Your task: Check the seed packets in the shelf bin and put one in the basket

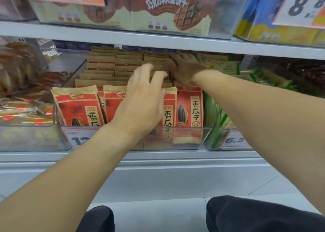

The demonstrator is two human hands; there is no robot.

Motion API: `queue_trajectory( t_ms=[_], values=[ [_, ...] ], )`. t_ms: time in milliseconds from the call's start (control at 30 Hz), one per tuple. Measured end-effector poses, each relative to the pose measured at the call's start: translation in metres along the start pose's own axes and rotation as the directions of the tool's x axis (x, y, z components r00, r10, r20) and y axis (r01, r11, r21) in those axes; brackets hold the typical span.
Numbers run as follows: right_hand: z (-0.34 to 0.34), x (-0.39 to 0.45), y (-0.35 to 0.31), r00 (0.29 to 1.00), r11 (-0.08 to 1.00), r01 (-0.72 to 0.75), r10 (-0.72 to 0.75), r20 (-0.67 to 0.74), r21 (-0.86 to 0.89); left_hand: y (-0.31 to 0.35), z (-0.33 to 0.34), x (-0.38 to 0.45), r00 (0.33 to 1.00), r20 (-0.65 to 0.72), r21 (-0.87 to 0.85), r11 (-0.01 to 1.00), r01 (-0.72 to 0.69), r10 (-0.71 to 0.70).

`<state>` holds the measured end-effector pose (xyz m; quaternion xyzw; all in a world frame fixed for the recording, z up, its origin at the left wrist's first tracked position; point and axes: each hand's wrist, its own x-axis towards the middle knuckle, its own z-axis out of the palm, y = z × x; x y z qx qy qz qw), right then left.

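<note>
Now both hands are in the bin point(204, 136): left hand point(144, 98) hovers, fingers loosely curled, gripping nothing; right hand point(184, 68) reaches deep, its grip hidden. Best to thumb through the tops, then pinch 1. The packets point(77, 106), red and kraft-brown, stand upright in rows.

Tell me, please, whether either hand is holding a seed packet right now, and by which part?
No packet is clearly held. The left hand hovers over the seed packets, fingers loosely curled; the right hand reaches among the packet tops farther back, its fingertips hidden.
</note>
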<state>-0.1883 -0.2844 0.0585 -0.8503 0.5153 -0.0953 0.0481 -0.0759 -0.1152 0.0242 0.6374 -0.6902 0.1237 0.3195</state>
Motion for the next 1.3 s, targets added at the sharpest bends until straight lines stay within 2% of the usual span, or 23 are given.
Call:
queue_trajectory(
  t_ms=[67, 133, 167, 267, 333, 400, 533, 700, 833, 1167, 1233, 1300],
  values=[
    [-0.008, -0.011, 0.002, 1.0, 0.998, -0.009, 0.01, -0.013, 0.059, -0.001, -0.011, -0.002, 0.995, -0.062, 0.123, 0.989, 0.086, -0.079],
    [-0.014, -0.032, 0.002, 0.994, 0.993, -0.009, 0.021, -0.105, 0.114, 0.0, -0.022, -0.007, 0.978, -0.074, 0.346, 0.915, 0.21, -0.196],
    [-0.018, -0.046, 0.0, 0.988, 0.988, 0.004, 0.019, -0.15, 0.153, -0.001, -0.027, -0.01, 0.964, -0.075, 0.4, 0.878, 0.262, -0.254],
    [-0.02, -0.096, -0.013, 0.971, 0.963, 0.054, 0.01, -0.238, 0.263, -0.012, -0.036, -0.013, 0.925, -0.049, 0.402, 0.841, 0.363, -0.377],
    [-0.015, -0.121, -0.03, 0.957, 0.96, 0.158, -0.092, -0.276, 0.229, -0.025, -0.033, -0.011, 0.9, 0.039, 0.378, 0.84, 0.389, -0.435],
    [-0.005, -0.123, -0.042, 0.966, 0.966, 0.194, -0.158, -0.203, 0.171, -0.04, -0.027, -0.006, 0.912, 0.105, 0.34, 0.876, 0.342, -0.397],
    [0.021, -0.091, -0.039, 0.998, 0.994, 0.031, -0.025, -0.061, 0.106, -0.065, -0.014, 0.007, 0.948, 0.147, 0.174, 0.951, 0.256, -0.282],
    [0.04, -0.074, -0.044, 0.996, 0.996, -0.019, 0.025, -0.082, 0.083, -0.076, 0.006, 0.015, 0.938, 0.203, 0.251, 0.941, 0.227, -0.281],
    [0.038, -0.075, -0.047, 0.995, 0.996, -0.042, 0.049, -0.088, 0.073, -0.074, 0.004, 0.018, 0.906, 0.263, 0.251, 0.93, 0.269, -0.333],
    [-0.002, -0.094, -0.064, 0.999, 0.996, 0.03, -0.028, -0.029, 0.086, -0.044, -0.035, 0.029, 0.823, 0.377, 0.232, 0.904, 0.36, -0.425],
    [-0.01, -0.102, -0.067, 0.999, 0.995, 0.043, -0.041, -0.027, 0.085, -0.034, -0.044, 0.03, 0.832, 0.354, 0.2, 0.903, 0.38, -0.428],
    [-0.012, -0.112, -0.067, 0.99, 0.989, 0.104, -0.093, -0.106, 0.103, -0.026, -0.047, 0.022, 0.9, 0.244, 0.106, 0.933, 0.345, -0.36]
  ],
)
